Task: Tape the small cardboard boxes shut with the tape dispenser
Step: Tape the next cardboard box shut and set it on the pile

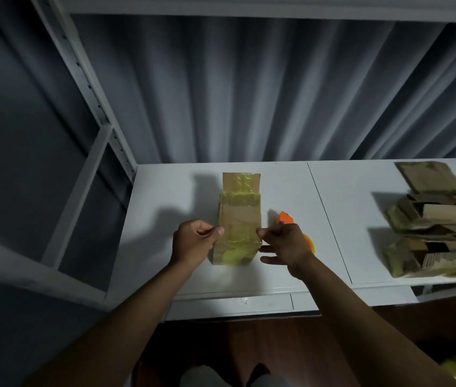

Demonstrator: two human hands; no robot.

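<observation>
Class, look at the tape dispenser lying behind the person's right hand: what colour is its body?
Orange, seen in the head view: the tape dispenser shows past the right hand.

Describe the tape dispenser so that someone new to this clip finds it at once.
Start at the white table and find the upright cardboard box held between both hands. The tape dispenser lies just right of it, mostly hidden behind the right hand. It is the only bright orange thing there.
</observation>
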